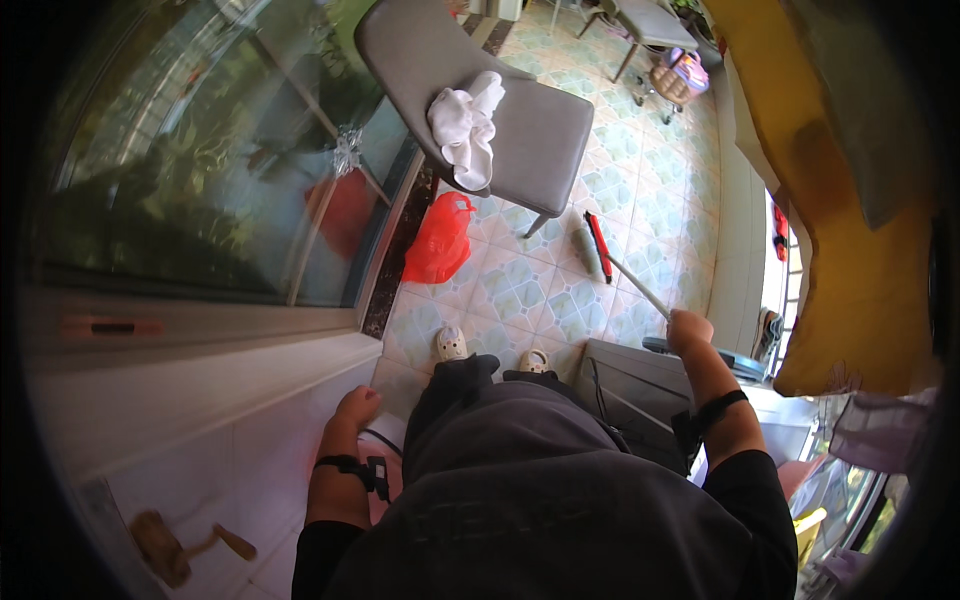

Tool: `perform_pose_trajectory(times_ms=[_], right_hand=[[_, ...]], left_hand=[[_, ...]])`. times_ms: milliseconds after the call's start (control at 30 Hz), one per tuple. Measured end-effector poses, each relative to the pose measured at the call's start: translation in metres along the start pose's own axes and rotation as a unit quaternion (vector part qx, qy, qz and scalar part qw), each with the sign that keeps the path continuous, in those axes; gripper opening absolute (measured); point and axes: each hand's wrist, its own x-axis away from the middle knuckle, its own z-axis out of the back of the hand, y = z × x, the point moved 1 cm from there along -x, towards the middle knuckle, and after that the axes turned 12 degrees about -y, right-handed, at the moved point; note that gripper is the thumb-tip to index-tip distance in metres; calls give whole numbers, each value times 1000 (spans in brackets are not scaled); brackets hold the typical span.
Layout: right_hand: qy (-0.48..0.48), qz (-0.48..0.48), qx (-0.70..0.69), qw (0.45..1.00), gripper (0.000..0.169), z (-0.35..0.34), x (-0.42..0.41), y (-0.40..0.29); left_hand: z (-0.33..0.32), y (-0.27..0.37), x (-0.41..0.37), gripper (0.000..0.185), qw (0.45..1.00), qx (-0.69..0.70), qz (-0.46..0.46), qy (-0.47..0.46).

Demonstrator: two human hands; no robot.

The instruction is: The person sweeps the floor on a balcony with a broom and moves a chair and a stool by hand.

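Note:
My right hand (pixel 689 331) is closed around the pale handle of a red-headed floor brush or broom (pixel 598 247). Its head lies on the tiled floor, with a greyish-green roll-shaped thing (pixel 585 250) along its left side. My left hand (pixel 359 406) hangs low at the left, near a pink thing partly hidden by my body; its fingers look curled, but whether they hold anything is unclear. Ahead, a grey padded chair (pixel 541 142) bears a crumpled white cloth (pixel 466 129). A red plastic bag (pixel 440 241) sits on the floor beside the dark door sill.
A glass door or window (pixel 202 172) stands along the left. A grey appliance or cabinet (pixel 637 382) is close at my right. Yellow cloth (pixel 847 247) hangs at the upper right. Farther off are another chair (pixel 652 26) and a small wheeled stool (pixel 670 84) bearing a colourful bag.

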Motion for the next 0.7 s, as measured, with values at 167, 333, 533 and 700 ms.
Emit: perform_pose_trajectory(times_ms=[167, 333, 533, 700], right_hand=[[-5, -25, -75, 997, 19, -27, 53, -23], [-45, -26, -150, 987, 18, -87, 92, -41], [-147, 4, -390, 909, 39, -127, 124, -81], [-90, -27, -371, 924, 41, -165, 109, -113]], left_hand=[[55, -37, -50, 34, 1000, -8, 8, -9], [103, 5, -77, 30, 993, -98, -56, -22], [123, 66, -101, 28, 985, -77, -154, -11], [135, 88, -99, 29, 982, -103, -152, -42]])
